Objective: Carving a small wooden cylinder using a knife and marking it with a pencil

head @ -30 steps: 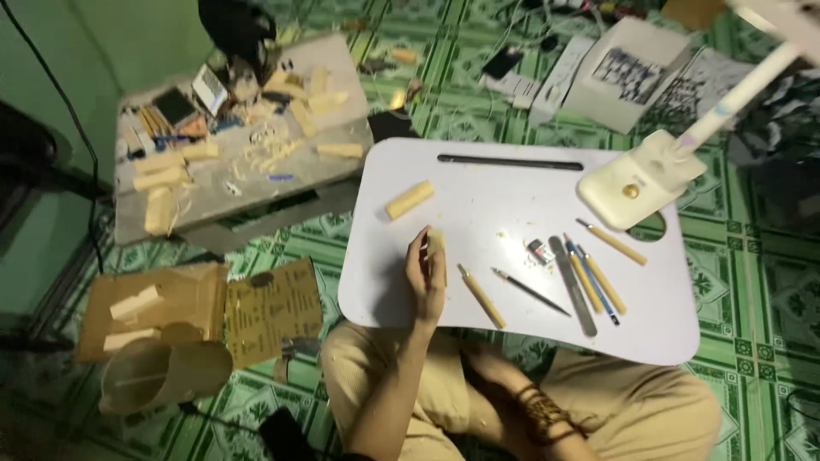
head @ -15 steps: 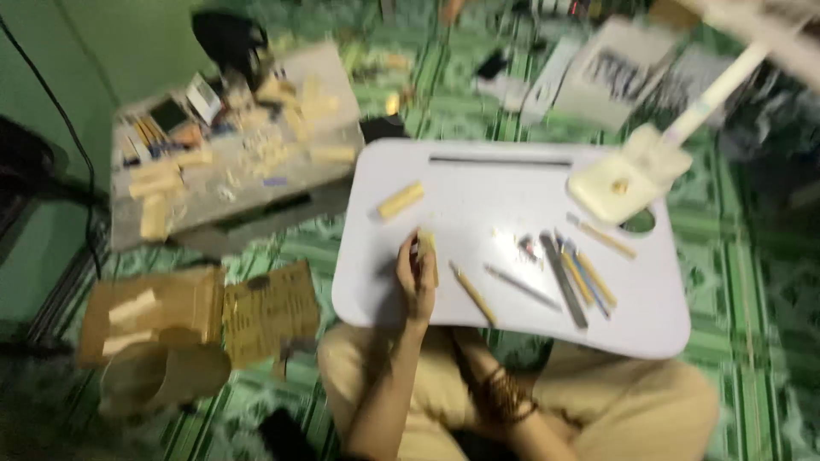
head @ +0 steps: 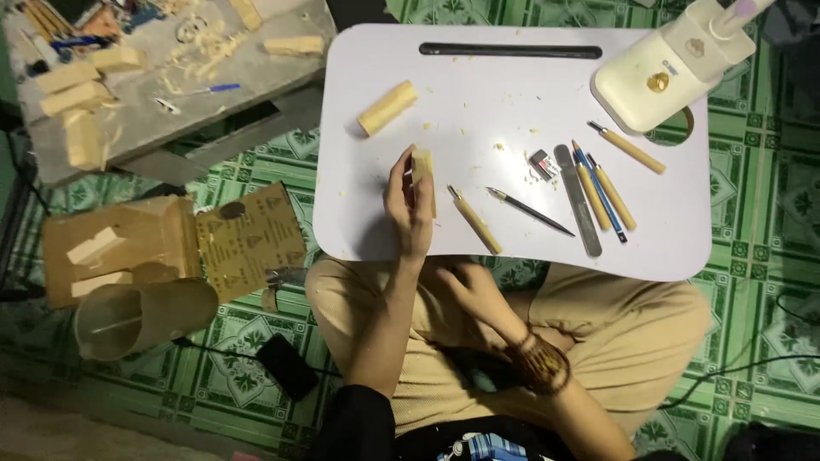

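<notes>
Grip: your left hand [head: 408,205] closes around a small wood block [head: 424,175], fingers wrapped on its left side, the block upright above the white lap table [head: 478,94].
Other hand: your right hand [head: 465,286] sits below the table edge over your lap, mostly hidden; you cannot tell whether it holds anything.
Just right of the grip: a wooden-handled carving tool [head: 475,219] lies on the table, then a dark thin tool [head: 530,211].
Further right: a metal file [head: 578,201], and a row of wooden- and blue-handled tools [head: 602,192].
Above-left of the grip: a round wooden peg [head: 387,107] lies on the table, apart from the block.
Far upper right: a cream lamp base [head: 662,72].
Left of the grip, off the table: a cardboard box [head: 128,239] on the floor with wood pieces.
</notes>
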